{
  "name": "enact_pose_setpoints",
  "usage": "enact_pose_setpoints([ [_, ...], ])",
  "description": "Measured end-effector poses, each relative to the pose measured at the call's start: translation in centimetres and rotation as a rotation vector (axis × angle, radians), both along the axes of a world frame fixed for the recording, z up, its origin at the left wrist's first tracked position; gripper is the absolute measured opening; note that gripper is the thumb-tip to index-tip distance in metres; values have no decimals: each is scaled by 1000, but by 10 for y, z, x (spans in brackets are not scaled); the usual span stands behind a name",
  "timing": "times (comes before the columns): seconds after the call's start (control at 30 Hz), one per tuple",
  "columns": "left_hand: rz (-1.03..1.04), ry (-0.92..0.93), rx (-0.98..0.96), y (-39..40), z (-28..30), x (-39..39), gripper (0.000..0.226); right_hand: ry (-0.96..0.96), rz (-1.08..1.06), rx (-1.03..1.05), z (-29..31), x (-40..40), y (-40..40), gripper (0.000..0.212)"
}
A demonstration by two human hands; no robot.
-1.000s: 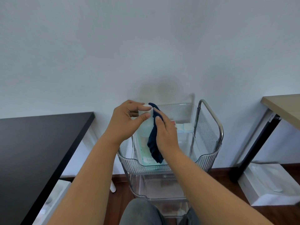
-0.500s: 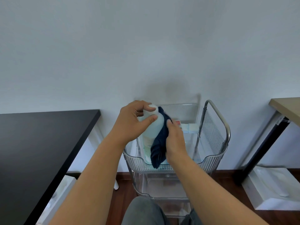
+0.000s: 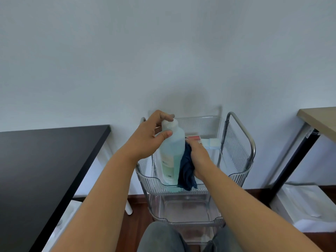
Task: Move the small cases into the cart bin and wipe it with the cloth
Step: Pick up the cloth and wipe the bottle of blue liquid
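Observation:
A clear plastic cart (image 3: 241, 177) stands against the wall, its top bin ribbed and see-through. My left hand (image 3: 151, 140) grips the white cap and neck of a tall translucent bottle (image 3: 172, 151) with pale green liquid, held upright over the bin. My right hand (image 3: 199, 155) presses a dark blue cloth (image 3: 186, 171) against the bottle's right side; the cloth hangs down to the bin's front rim. At the back of the bin lie a small red and white case (image 3: 194, 138) and a small pale blue case (image 3: 211, 142).
A black table (image 3: 45, 170) fills the left side. A wooden table (image 3: 321, 120) with a black leg (image 3: 292, 164) stands at the right, a white box (image 3: 305, 204) under it. The cart's metal handle (image 3: 243, 128) rises at its right. My knees show at the bottom edge.
The bottle has come down lower into the bin and stands more upright. My right hand with the cloth slid down its side. The view shifted left and down.

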State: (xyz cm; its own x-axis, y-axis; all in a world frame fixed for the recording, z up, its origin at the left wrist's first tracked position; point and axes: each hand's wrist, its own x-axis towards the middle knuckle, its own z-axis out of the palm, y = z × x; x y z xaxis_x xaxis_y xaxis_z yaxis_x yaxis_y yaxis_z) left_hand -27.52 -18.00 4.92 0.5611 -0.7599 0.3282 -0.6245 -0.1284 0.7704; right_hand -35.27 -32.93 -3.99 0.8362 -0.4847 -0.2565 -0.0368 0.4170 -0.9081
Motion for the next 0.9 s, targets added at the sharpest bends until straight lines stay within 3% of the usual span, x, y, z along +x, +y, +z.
enact_pose_setpoints([
  [0.1,91,-248,192,-1,3,1,40,-197,-102,-41,10,1,7,27],
  [0.2,162,-387,172,-8,5,-1,40,-299,-119,-156,34,13,9,31],
  [0.33,245,-263,-30,-7,4,-1,34,-159,-2,-173,49,25,-4,27],
  [0.47,175,-234,8,-3,8,2,30,6,112,-1,34,23,-11,24],
  [0.63,95,-118,35,8,15,0,34,122,64,-2,4,12,4,24],
  [0.9,384,-317,30,-7,21,-16,24,-236,-101,-79,21,13,17,28],
])
